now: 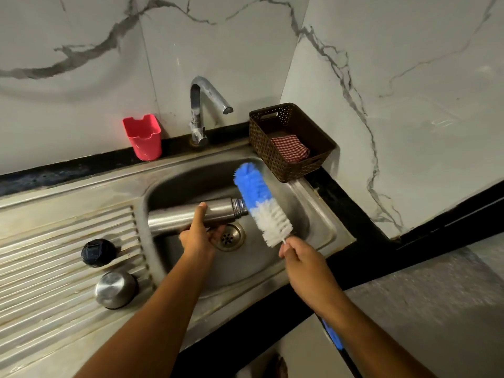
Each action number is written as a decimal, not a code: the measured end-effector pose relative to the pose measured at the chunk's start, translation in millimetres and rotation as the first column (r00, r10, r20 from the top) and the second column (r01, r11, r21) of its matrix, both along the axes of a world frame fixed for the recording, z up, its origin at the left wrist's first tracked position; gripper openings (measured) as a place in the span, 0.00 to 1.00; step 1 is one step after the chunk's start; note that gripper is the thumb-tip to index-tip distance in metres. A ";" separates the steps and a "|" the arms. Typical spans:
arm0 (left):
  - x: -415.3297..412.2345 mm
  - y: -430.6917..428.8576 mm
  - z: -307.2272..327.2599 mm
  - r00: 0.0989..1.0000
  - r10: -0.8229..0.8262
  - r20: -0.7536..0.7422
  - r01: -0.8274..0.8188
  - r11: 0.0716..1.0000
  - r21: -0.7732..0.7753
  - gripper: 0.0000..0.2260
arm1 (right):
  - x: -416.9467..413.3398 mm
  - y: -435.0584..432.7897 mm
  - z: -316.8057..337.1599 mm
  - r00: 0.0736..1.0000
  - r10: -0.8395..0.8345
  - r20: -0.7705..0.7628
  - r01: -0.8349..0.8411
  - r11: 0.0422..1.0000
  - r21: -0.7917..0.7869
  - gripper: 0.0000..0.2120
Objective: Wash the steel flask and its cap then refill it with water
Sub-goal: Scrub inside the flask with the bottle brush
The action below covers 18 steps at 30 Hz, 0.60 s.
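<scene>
My left hand (200,236) grips the steel flask (177,218), held on its side over the sink basin (313,230) with its open threaded mouth pointing right. My right hand (298,253) holds the handle of a blue and white bottle brush (261,203). The bristle head stands just outside the flask's mouth, tilted up to the left. On the ribbed draining board (41,268) lie a black inner stopper (98,252) and the steel cap (116,289), mouth down.
A chrome tap (203,105) stands behind the basin, with no water running. A pink plastic cup (143,136) sits left of it. A brown perforated basket (289,140) holding a checked cloth sits at the sink's back right corner. The drain (230,237) is open.
</scene>
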<state>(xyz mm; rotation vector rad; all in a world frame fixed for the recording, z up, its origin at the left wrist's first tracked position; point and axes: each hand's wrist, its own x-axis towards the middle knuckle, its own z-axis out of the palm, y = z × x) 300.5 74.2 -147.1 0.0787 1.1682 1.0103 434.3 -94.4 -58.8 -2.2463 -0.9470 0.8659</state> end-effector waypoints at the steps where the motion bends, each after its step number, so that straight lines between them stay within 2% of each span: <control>1: 1.8 -2.5 0.9 1.000 -0.019 -0.002 0.019 1.000 -0.001 0.28 | 0.6 0.0 -2.7 0.983 0.087 0.164 -0.085 0.996 -0.017 0.10; 2: 4.9 -5.8 2.0 0.999 -0.038 -0.002 0.038 0.999 0.001 0.28 | 0.2 2.2 -5.6 0.954 0.137 0.267 -0.128 0.991 -0.050 0.09; 4: 11.7 -14.5 3.7 0.996 -0.082 -0.027 0.083 0.996 0.029 0.27 | 1.5 12.5 -9.1 0.928 0.158 0.337 -0.126 0.985 -0.116 0.09; 9: 12.6 -26.3 4.4 0.975 -0.173 -0.143 0.190 0.975 0.115 0.29 | 18.9 34.6 4.3 0.914 0.224 0.339 -0.121 0.947 -0.298 0.11; 13: 4.0 -18.9 7.2 0.969 -0.142 -0.200 0.173 0.974 0.146 0.27 | 4.7 19.7 13.2 0.830 0.388 0.400 -0.212 0.884 -0.417 0.13; 18: 8.2 -30.5 6.0 0.940 -0.250 -0.231 0.297 0.935 0.196 0.26 | 10.6 43.8 14.5 0.891 0.319 0.324 -0.154 0.882 -0.445 0.17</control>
